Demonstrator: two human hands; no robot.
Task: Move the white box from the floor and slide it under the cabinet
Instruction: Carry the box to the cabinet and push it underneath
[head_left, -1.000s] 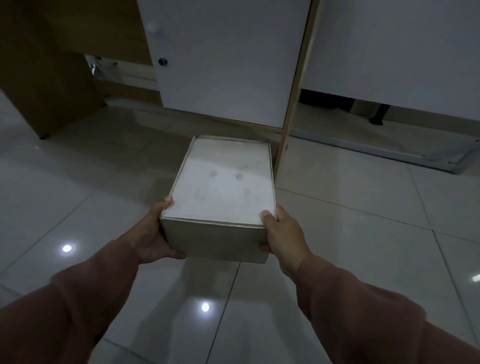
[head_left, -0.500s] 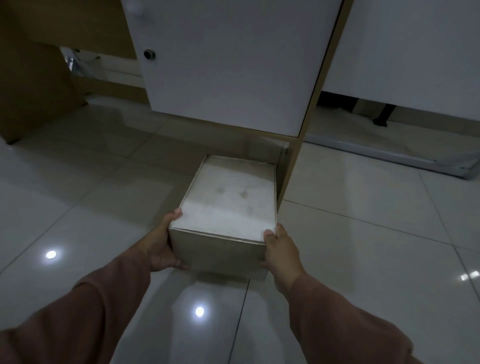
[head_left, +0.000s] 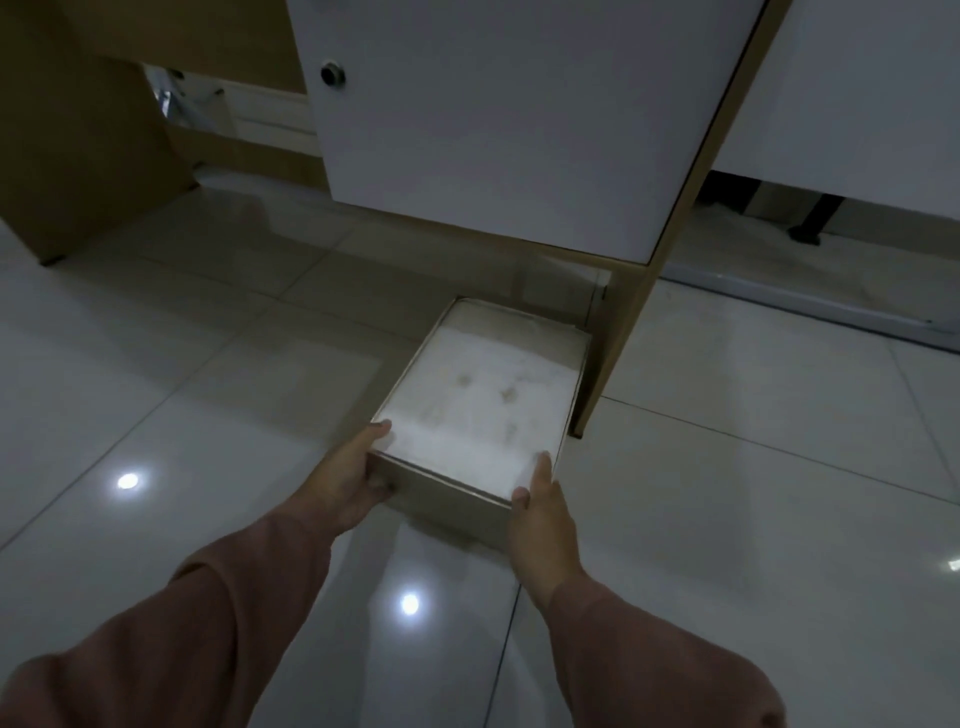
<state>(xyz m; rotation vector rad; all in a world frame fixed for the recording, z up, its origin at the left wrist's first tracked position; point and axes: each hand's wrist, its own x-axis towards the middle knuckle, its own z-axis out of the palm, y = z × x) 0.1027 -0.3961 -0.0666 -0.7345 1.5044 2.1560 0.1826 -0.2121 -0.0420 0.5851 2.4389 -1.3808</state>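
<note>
floor (head_left: 727, 519): glossy pale tiles, 2 light spots | side panel (head_left: 78, 130): brown wood | room: dim

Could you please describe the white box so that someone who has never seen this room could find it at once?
Find the white cabinet door with its wooden side panel. On the tiled floor beside that panel's foot lies the white box. It is the only loose object there, flat-topped, and both hands, left and right, grip its near corners.

Your left hand (head_left: 349, 480) and right hand (head_left: 540, 514) gripping the near corners of the white box (head_left: 480, 405), box on the glossy tiled floor (head_left: 208, 405), far end beneath the white cabinet door (head_left: 509, 119), beside the wooden side panel (head_left: 628, 312)
</note>
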